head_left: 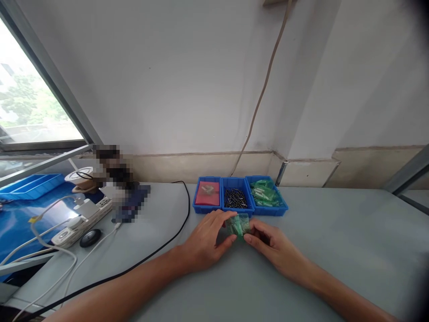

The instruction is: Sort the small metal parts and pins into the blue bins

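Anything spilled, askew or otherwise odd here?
Nothing looks spilled: the blue bins stand side by side, dark metal pieces inside the middle one, and the left hand and right hand hold a small green packet. Only the black cable looks untidy, curving loosely across the table.

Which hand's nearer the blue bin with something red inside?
Left. The left hand is just in front of that blue bin; the right hand is farther right, beyond the green packet.

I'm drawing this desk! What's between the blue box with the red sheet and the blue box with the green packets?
The head view shows another blue box there, with lots of thin, dark metal pieces inside.
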Demonstrator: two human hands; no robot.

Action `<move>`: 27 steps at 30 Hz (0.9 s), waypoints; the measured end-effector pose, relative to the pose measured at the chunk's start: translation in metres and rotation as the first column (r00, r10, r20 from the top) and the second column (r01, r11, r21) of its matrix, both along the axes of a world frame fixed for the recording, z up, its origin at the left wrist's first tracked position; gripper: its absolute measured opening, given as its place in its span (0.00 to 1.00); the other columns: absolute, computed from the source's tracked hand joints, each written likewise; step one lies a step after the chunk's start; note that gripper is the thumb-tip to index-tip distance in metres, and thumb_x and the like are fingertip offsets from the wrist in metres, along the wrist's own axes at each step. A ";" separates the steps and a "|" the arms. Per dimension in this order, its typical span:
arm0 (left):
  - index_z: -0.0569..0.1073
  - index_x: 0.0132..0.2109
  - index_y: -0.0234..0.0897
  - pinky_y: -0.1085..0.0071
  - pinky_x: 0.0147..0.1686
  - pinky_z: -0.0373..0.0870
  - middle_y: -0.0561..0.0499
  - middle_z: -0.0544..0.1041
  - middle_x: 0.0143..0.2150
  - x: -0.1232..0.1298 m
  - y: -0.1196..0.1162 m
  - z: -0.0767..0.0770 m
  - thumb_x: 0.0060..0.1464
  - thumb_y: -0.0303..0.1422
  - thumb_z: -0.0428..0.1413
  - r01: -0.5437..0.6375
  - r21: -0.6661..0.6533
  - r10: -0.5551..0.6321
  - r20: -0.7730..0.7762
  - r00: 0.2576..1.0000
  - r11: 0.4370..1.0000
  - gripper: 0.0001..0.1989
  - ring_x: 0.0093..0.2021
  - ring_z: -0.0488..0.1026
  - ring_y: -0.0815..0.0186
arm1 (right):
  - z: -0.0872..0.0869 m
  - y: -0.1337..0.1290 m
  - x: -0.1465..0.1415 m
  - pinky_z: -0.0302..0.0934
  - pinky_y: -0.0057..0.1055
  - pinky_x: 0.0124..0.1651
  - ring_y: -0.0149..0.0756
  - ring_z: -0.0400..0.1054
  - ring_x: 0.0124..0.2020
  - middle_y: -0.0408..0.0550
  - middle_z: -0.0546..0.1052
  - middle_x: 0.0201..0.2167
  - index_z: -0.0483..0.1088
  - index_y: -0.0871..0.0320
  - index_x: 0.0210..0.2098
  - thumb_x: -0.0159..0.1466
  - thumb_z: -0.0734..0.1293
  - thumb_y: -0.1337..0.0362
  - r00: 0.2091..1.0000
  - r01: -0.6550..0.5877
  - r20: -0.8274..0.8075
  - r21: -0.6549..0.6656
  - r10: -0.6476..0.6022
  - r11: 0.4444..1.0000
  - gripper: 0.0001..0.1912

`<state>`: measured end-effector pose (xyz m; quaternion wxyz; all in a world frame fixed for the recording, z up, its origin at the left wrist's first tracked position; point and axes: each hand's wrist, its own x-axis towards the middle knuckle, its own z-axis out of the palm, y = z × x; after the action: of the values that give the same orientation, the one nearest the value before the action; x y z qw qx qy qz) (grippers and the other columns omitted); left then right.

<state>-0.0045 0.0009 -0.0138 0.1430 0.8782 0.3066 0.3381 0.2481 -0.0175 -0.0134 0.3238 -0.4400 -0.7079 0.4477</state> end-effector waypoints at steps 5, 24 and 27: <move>0.60 0.72 0.44 0.56 0.64 0.71 0.42 0.71 0.64 0.000 0.003 -0.002 0.67 0.43 0.63 -0.019 -0.003 0.019 -0.022 1.000 1.000 0.33 0.64 0.70 0.54 | 0.000 0.000 0.000 0.50 0.32 0.36 0.35 0.53 0.33 0.39 0.60 0.30 0.62 0.53 0.33 0.76 0.64 0.47 1.000 -0.011 -0.011 0.006 0.011 1.000 0.20; 0.70 0.64 0.41 0.58 0.58 0.74 0.43 0.76 0.57 0.000 0.004 -0.002 0.70 0.44 0.60 0.011 0.068 -0.012 0.011 1.000 0.998 0.22 0.56 0.75 0.56 | 0.016 -0.003 0.000 0.63 0.37 0.49 0.42 0.69 0.44 0.47 0.75 0.40 0.79 0.52 0.40 0.78 0.63 0.51 0.998 -0.060 0.019 0.183 0.058 0.981 0.17; 0.69 0.66 0.41 0.59 0.60 0.74 0.42 0.75 0.60 -0.001 0.003 -0.003 0.69 0.43 0.61 -0.009 0.075 0.004 0.064 0.998 0.997 0.24 0.60 0.74 0.56 | 0.015 -0.004 -0.001 0.65 0.36 0.46 0.42 0.69 0.42 0.47 0.76 0.39 0.78 0.53 0.40 0.76 0.64 0.48 0.999 -0.044 0.015 0.142 0.042 0.989 0.18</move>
<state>-0.0055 0.0043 -0.0164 0.1186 0.8707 0.2918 0.3777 0.2471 -0.0219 0.0021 0.3406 -0.4028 -0.7493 0.4003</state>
